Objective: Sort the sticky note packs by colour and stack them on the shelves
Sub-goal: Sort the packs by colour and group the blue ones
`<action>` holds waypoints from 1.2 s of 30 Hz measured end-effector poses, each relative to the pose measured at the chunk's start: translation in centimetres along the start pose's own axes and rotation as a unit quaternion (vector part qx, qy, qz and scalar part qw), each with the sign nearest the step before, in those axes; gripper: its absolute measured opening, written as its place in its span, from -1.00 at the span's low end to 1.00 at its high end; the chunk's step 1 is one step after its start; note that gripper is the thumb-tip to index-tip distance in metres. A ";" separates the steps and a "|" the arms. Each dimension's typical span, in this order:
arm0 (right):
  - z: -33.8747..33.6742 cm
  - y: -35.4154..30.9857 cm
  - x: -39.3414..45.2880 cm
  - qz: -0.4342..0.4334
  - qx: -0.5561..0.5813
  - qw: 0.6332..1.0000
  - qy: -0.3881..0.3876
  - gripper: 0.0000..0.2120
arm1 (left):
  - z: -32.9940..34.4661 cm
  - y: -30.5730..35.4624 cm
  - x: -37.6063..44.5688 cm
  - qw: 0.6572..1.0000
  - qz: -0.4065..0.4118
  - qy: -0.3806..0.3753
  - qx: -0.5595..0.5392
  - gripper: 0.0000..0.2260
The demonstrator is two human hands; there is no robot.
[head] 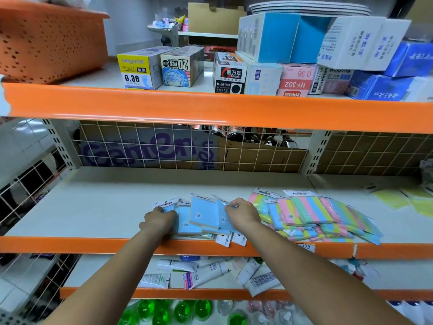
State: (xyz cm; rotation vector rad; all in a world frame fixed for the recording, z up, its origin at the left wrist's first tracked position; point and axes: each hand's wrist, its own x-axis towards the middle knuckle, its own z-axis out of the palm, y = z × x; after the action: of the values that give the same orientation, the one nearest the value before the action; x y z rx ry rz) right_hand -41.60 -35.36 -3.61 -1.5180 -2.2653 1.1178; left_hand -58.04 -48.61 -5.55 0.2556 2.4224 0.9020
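Several blue sticky note packs [203, 215] lie in a loose pile at the front of the middle shelf [93, 207]. My left hand [159, 220] rests curled on the pile's left side and grips the leftmost blue packs. My right hand [242, 213] sits on the pile's right side, fingers pinching a blue pack. Right of my hands, several striped pink-yellow-green-blue packs [311, 213] lie fanned out and overlapping. Yellow packs [396, 199] lie further right on the same shelf.
The shelf above carries pen refill boxes [138, 70] and an orange perforated basket [49, 41]. A wire grid [187, 146] backs the middle shelf, with cardboard boxes behind it. Tubes [206, 272] lie on the shelf below, green bottles [164, 310] lower still.
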 end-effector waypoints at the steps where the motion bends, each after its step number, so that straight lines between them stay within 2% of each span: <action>1: -0.1 0.1 0.0 0.002 0.000 1.000 -0.005 -0.73 | 0.0 0.0 0.0 1.000 0.002 0.000 0.000 -0.54; 14: -0.9 0.0 -0.5 0.010 0.035 0.999 -0.020 -0.76 | 0.3 1.2 -1.0 0.999 0.018 0.001 0.041 -0.60; 24: -3.8 1.1 -2.4 0.012 0.083 0.995 -0.049 -0.70 | 1.6 5.3 -3.7 0.986 0.102 0.021 0.128 -0.56; 31: -8.1 3.3 -4.1 0.013 0.108 0.994 -0.006 -0.83 | 4.9 9.5 -8.4 0.975 0.187 0.018 0.119 -0.61; 36: -12.0 6.1 -4.6 0.010 0.126 0.991 0.030 -0.78 | 8.6 12.0 -12.5 0.972 0.223 -0.028 0.066 -0.69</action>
State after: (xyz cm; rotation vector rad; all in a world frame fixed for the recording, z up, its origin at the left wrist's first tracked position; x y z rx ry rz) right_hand -28.73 -32.46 1.71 -1.4566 -1.9852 1.2891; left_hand -42.97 -39.17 2.09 0.8899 2.4151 0.8991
